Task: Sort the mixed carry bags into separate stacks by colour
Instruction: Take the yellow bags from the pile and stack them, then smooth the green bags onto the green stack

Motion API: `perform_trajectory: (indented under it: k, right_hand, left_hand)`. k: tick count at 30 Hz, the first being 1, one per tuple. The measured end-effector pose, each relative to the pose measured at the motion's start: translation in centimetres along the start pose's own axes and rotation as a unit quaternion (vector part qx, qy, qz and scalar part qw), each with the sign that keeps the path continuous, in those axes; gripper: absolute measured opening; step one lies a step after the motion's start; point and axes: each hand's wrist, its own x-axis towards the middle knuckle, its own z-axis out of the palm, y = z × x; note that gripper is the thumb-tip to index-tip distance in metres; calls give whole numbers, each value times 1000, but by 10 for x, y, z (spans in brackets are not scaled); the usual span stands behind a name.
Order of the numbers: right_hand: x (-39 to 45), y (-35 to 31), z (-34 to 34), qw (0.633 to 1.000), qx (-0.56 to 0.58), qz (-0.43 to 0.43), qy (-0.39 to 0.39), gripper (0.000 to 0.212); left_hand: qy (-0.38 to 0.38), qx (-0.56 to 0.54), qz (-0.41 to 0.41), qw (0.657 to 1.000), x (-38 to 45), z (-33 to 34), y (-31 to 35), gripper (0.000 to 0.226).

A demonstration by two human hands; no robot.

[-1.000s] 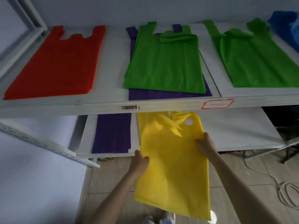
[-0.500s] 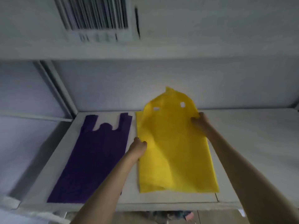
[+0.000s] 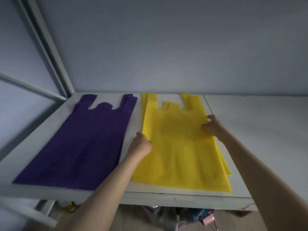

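A yellow bag (image 3: 180,147) lies flat on the lower white shelf (image 3: 258,139), handles pointing to the back wall. A second yellow layer shows under it along its right edge. My left hand (image 3: 140,145) is closed on the bag's left edge about halfway up. My right hand (image 3: 212,126) pinches the bag's right edge, a little farther back. To the left, a purple bag (image 3: 83,144) lies flat, handles also toward the wall, a narrow strip of shelf between the two colours.
A grey wall (image 3: 166,47) closes the back of the shelf. A metal upright (image 3: 48,47) stands at the back left corner. Below the shelf's front edge (image 3: 166,198) lie cluttered items on the floor.
The view dropped from the upper shelf to the lower one. The yellow bag went from hanging at the shelf front to lying spread flat, its folded handles now opened out toward the wall.
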Motion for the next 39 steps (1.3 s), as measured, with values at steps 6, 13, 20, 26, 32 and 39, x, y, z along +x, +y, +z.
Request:
perform_trajectory:
  k: [6, 13, 20, 26, 32, 39]
  right_hand:
    - [2, 8, 2, 997, -77, -27, 1, 56]
    - [-68, -24, -28, 984, -146, 22, -97, 38]
    - [-181, -111, -118, 965, -137, 95, -204, 34]
    - [-292, -200, -211, 937, -187, 96, -280, 34]
    - [-356, -277, -282, 943, -169, 76, -276, 36]
    - [-380, -355, -355, 939, -179, -1, -293, 32]
  left_hand:
    - [38, 43, 21, 998, 6, 10, -9, 50]
    - [-14, 92, -2, 996, -57, -23, -7, 43]
    - [-115, 82, 42, 989, -167, -119, 47, 24]
    - [-195, 122, 63, 971, -282, -221, 99, 24]
    - [-213, 166, 110, 957, -344, -313, 137, 39]
    - [-216, 113, 175, 954, -370, -427, 179, 26]
